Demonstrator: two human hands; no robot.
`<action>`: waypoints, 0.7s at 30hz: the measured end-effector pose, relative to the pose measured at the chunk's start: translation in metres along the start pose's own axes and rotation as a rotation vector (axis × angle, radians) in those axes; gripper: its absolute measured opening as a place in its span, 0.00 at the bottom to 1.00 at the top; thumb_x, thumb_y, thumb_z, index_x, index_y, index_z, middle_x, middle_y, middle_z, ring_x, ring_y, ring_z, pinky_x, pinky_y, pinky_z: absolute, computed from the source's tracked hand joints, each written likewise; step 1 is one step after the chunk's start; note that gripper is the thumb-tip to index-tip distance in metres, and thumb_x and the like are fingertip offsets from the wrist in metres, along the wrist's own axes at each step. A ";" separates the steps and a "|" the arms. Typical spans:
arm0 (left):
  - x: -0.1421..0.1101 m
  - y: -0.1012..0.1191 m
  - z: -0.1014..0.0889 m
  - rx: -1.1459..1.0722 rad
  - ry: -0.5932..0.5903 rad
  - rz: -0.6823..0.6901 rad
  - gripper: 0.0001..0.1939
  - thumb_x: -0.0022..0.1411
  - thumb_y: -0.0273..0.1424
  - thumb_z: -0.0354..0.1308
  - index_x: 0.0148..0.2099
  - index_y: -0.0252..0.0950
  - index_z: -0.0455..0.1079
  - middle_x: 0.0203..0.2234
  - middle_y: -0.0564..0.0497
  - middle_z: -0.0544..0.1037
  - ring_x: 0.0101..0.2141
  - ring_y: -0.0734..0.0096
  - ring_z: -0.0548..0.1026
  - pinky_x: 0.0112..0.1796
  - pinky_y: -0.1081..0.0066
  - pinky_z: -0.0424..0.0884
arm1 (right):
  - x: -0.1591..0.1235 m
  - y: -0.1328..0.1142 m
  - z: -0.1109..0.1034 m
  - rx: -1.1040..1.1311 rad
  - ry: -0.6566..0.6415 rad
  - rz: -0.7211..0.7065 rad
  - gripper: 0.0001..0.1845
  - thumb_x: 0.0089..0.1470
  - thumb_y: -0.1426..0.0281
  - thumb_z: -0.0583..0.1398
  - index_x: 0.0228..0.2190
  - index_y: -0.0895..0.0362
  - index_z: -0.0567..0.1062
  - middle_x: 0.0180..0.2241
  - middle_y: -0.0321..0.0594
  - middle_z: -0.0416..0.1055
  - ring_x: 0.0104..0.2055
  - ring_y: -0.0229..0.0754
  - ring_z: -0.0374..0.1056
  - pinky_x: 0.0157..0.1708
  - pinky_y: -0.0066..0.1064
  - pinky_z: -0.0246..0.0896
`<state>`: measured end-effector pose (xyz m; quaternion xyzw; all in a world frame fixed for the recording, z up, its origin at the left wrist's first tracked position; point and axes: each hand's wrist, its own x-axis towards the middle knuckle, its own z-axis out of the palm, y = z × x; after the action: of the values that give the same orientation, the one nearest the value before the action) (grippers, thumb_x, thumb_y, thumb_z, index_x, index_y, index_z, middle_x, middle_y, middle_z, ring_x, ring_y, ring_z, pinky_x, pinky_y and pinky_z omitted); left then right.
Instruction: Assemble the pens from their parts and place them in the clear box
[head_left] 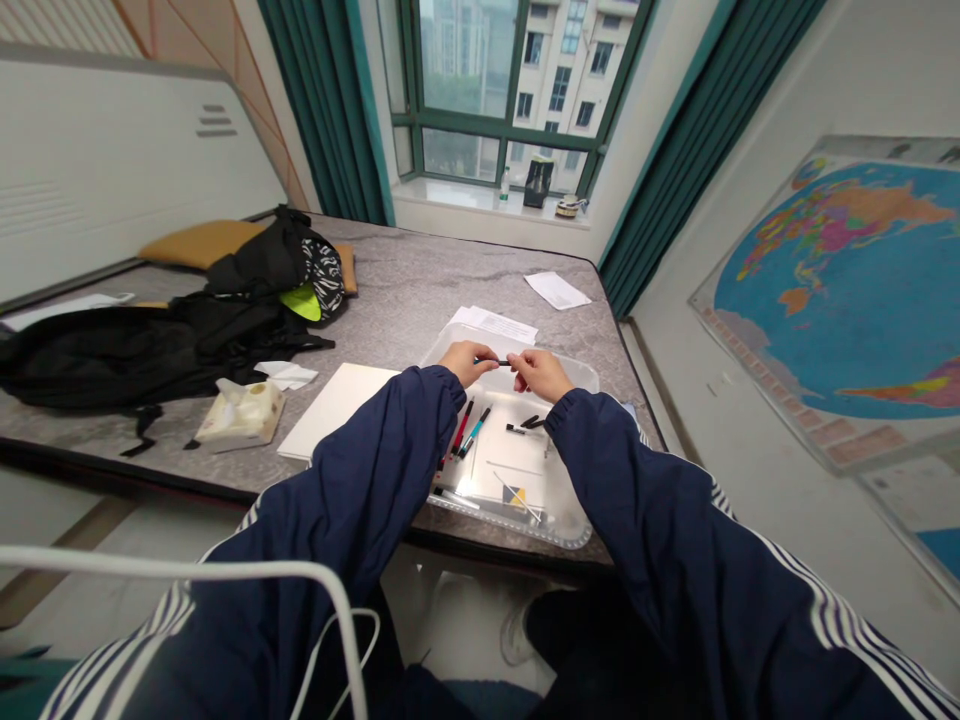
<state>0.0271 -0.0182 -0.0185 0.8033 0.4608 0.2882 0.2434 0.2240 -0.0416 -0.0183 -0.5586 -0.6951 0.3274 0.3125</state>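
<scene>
The bed (420, 270) is the largest thing here, grey-patterned and cut off on the left. A clear plastic tray (566, 490) lies at its near edge; the forearms cover parts of the tray's left and right sides. To its left, a white board (334, 412) is partly hidden by the left sleeve (390, 465).

Above the tray's far part are the two hands. The left hand (466, 363) is closed to a pinch, fingers and thumb on the left end of a thin dark piece (503, 363). The right hand (541, 374) is curled, its thumb and fingertips pinching the right end. Only the short middle stretch shows between them, so its full length and exact kind cannot be made out.

In the tray, left of the middle, a blue pen (475, 432) lies beside a red pen (462, 428), whose near end is hard to separate from other dark bits. Further right are a black clip-like part (533, 422) and, just left of it, a small black piece (515, 429), too small to identify.
</scene>
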 end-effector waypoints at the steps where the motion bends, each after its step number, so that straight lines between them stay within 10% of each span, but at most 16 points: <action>1: 0.000 0.000 0.000 -0.006 0.001 0.007 0.10 0.58 0.33 0.61 0.41 0.36 0.80 0.33 0.49 0.82 0.33 0.69 0.76 0.41 0.70 0.68 | 0.000 0.001 -0.001 -0.041 0.001 -0.017 0.23 0.62 0.55 0.55 0.24 0.59 0.73 0.15 0.39 0.72 0.18 0.35 0.68 0.23 0.24 0.62; 11: 0.005 -0.011 0.002 -0.037 0.024 -0.023 0.12 0.51 0.32 0.67 0.40 0.37 0.80 0.32 0.50 0.82 0.31 0.70 0.76 0.37 0.71 0.70 | 0.000 -0.003 0.003 0.117 -0.001 -0.105 0.15 0.52 0.63 0.65 0.39 0.59 0.72 0.28 0.40 0.77 0.25 0.36 0.71 0.22 0.23 0.64; 21: 0.001 -0.002 -0.003 -0.026 0.007 -0.020 0.11 0.51 0.32 0.67 0.39 0.37 0.80 0.32 0.50 0.82 0.31 0.70 0.75 0.38 0.71 0.70 | -0.004 -0.004 -0.003 -0.112 0.013 -0.070 0.27 0.62 0.54 0.52 0.21 0.59 0.73 0.15 0.39 0.70 0.17 0.34 0.66 0.22 0.24 0.61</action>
<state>0.0247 -0.0162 -0.0175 0.7944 0.4661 0.2943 0.2551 0.2249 -0.0454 -0.0139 -0.5528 -0.7294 0.2730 0.2963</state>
